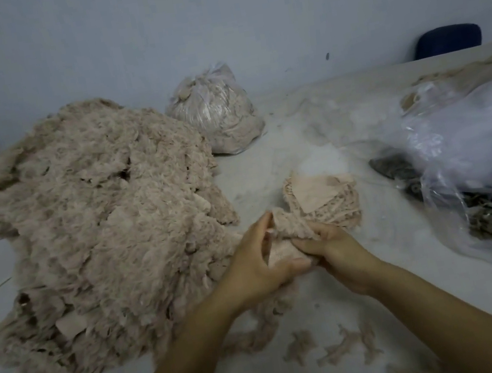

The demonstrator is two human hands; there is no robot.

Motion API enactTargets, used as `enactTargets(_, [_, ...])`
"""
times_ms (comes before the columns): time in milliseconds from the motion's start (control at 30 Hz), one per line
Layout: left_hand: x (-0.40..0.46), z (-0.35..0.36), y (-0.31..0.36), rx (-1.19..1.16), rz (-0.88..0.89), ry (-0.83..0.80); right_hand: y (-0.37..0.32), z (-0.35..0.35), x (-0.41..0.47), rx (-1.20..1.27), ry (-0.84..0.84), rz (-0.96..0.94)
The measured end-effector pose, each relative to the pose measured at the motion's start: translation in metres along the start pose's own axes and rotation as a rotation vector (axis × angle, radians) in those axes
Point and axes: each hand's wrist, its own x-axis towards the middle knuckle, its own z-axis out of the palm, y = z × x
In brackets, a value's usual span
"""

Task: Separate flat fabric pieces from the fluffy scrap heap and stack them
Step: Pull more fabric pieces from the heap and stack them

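Note:
A big heap of beige fluffy scraps [98, 232] covers the left half of the table. At its right edge, my left hand [252, 267] and my right hand [330, 243] both grip one beige fabric piece [284, 245], fluffy on one side and smooth on the other. Just behind my hands lies a small stack of flat fabric pieces [322, 196], smooth pinkish side up on top. Part of the held piece is hidden under my fingers.
A tied clear bag of beige scraps [215, 112] stands behind the heap. A large crumpled clear plastic bag [475, 152] with dark material inside fills the right side. Small fluff tufts [332, 345] lie near the table's front. A dark blue chair back [447, 40] shows at far right.

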Motion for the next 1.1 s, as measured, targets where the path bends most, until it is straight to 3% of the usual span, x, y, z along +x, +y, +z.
enactTargets(133, [0.01, 0.012, 0.0, -0.346, -0.122, 0.162, 0.001, 0.007, -0.001, 0.012, 0.019, -0.019])
enactTargets(267, [0.017, 0.011, -0.003, -0.659, -0.355, 0.399, 0.009, 0.008, -0.005, -0.234, 0.032, 0.008])
enactTargets(333, [0.02, 0.001, -0.006, -0.766, -0.425, 0.432, 0.014, 0.003, -0.006, -0.306, 0.035, 0.031])
enactTargets(433, [0.024, -0.014, -0.014, -0.725, -0.417, 0.44, 0.018, -0.004, -0.004, -0.42, 0.08, 0.086])
enactTargets(533, [0.026, -0.013, -0.013, -0.576, -0.421, 0.294, 0.016, 0.004, 0.0, -0.564, 0.042, 0.058])
enactTargets(667, [0.033, -0.006, -0.011, -0.393, -0.345, 0.072, 0.015, 0.017, 0.015, -0.29, 0.13, -0.042])
enactTargets(800, [0.04, -0.012, -0.015, -0.533, -0.341, 0.205, 0.016, 0.007, 0.024, -0.154, 0.325, -0.074])
enactTargets(967, [0.043, 0.0, -0.022, -0.658, -0.503, 0.046, 0.013, 0.003, 0.026, 0.285, 0.215, 0.039])
enactTargets(1033, [0.046, 0.007, -0.021, -0.642, -0.441, 0.144, 0.011, 0.001, 0.027, 0.379, 0.178, 0.091])
enactTargets(1100, [0.049, 0.011, -0.017, -0.517, -0.297, 0.198, 0.01, -0.001, 0.029, 0.291, 0.142, 0.101])
